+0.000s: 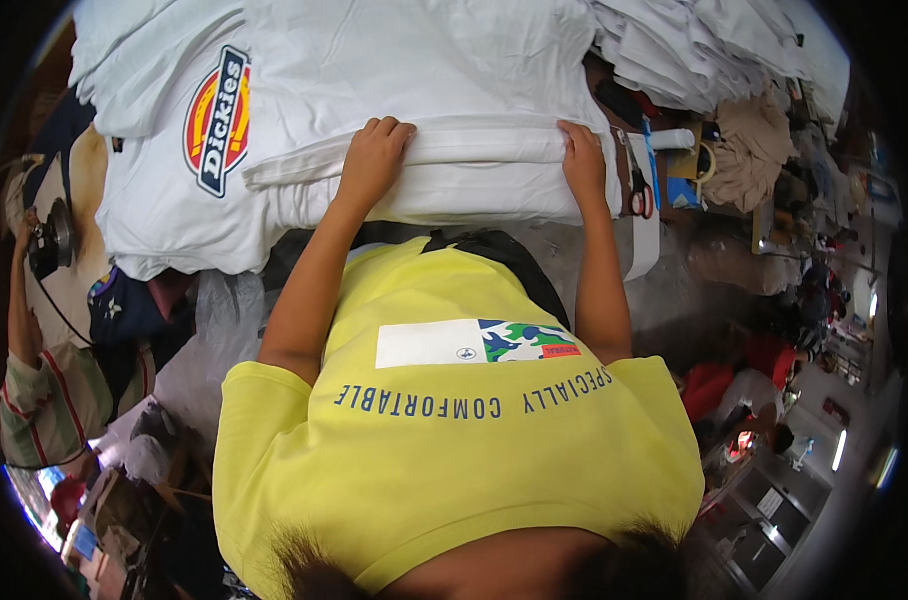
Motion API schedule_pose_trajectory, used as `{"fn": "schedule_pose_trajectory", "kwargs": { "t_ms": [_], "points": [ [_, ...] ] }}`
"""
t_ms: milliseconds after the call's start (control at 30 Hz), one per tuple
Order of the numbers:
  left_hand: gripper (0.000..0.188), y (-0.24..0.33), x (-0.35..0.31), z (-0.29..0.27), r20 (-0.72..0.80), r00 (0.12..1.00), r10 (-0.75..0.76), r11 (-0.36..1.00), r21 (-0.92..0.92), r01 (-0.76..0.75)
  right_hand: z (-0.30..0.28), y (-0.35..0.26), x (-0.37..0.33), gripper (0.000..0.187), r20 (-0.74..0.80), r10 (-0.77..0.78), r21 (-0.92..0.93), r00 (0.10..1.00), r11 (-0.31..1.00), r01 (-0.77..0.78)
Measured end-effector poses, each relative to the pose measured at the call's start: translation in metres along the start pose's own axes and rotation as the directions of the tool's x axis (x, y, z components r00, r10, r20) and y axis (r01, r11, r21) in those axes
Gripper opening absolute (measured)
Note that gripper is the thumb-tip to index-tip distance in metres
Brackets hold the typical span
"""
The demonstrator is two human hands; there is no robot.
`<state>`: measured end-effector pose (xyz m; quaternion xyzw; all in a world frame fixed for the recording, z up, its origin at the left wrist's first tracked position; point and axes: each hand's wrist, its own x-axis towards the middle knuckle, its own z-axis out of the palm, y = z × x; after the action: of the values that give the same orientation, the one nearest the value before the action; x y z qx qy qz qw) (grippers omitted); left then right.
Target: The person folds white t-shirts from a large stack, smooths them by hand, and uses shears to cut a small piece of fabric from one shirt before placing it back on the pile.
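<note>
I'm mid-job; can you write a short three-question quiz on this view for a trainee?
1. True or false: the red-handled scissors lie to the right of the right hand.
2. What do both hands touch?
3. Where is the printed logo?
a) to the left of the left hand
b) between the two hands
c) to the right of the right hand

Key:
1. True.
2. Layers of folded white fabric.
3. a
</note>
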<state>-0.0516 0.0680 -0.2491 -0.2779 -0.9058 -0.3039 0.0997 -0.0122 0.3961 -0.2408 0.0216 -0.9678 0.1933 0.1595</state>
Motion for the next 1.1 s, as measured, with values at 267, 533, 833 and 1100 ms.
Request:
{"fn": "schedule_pose_trajectory", "kwargs": {
  "t_ms": [267, 533, 833, 1100],
  "points": [
    [0.040, 0.023, 0.005, 0.019, 0.019, 0.993, -0.121, 0.989, -0.081, 0.122, -0.010, 0.005, 0.001, 0.038, -0.088, 0.129, -0.083, 0.988, 0.987, -0.136],
    [0.041, 0.023, 0.003, 0.020, 0.031, 0.991, -0.132, 0.985, -0.105, 0.134, -0.017, 0.037, 0.004, 0.037, 0.089, 0.275, 0.383, 0.957, 0.878, -0.288],
    [0.033, 0.022, 0.006, 0.020, 0.063, 0.988, -0.143, 0.981, -0.121, 0.149, -0.020, 0.057, 0.007, 0.034, 0.337, 0.365, 0.737, 0.868, 0.471, -0.484],
    [0.032, 0.025, 0.004, 0.023, 0.034, 0.989, -0.142, 0.983, -0.112, 0.145, -0.025, 0.059, 0.007, 0.031, 0.376, 0.336, 0.773, 0.864, 0.400, -0.492]
  ]
}}
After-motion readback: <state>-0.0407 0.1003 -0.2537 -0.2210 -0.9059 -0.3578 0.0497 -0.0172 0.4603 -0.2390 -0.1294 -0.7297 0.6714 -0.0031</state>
